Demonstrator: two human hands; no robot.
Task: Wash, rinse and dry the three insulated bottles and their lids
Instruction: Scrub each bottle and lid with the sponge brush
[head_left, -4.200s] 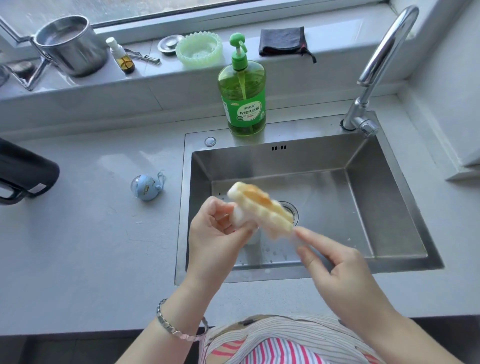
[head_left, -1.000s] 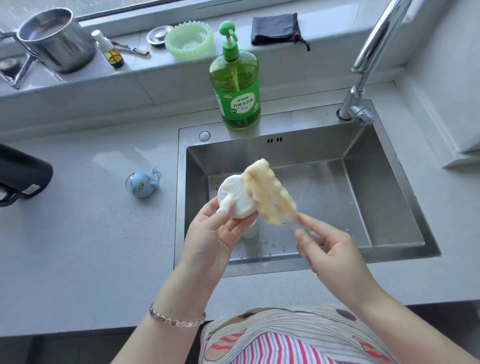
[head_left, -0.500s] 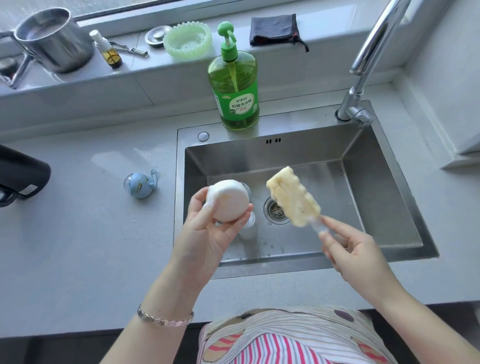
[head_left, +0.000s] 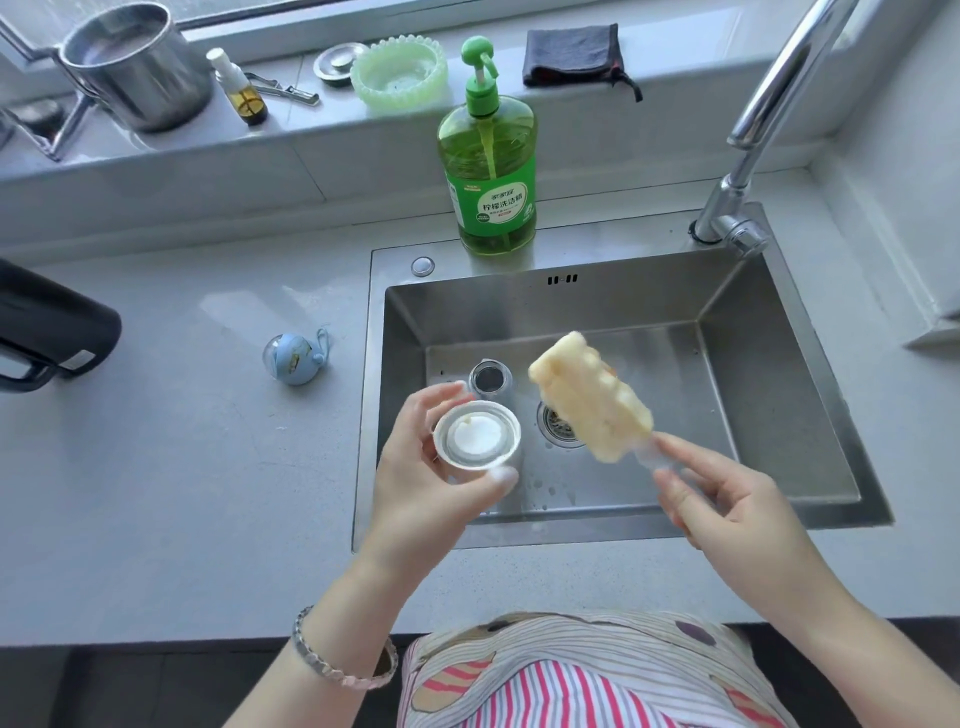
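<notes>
My left hand (head_left: 426, 483) grips a white bottle lid (head_left: 476, 437) over the sink's left side, its hollow inside turned up toward me. My right hand (head_left: 722, 499) pinches the clear handle of a yellow sponge brush (head_left: 589, 397), held apart to the right of the lid. An open bottle (head_left: 488, 379) stands upright in the sink (head_left: 779, 364) just behind the lid. A small blue lid (head_left: 296, 358) with a loop lies on the counter left of the sink. A black bottle (head_left: 52, 327) lies at the left edge.
A green dish soap pump bottle (head_left: 488, 171) stands behind the sink, the tap (head_left: 753, 156) at its back right. The windowsill holds a steel pot (head_left: 135, 67), a small spray bottle (head_left: 239, 88), a green dish (head_left: 400, 70) and a dark cloth (head_left: 574, 54).
The sponge brush came off the lid and moved right. My left hand turned the lid from dome side up to hollow side up.
</notes>
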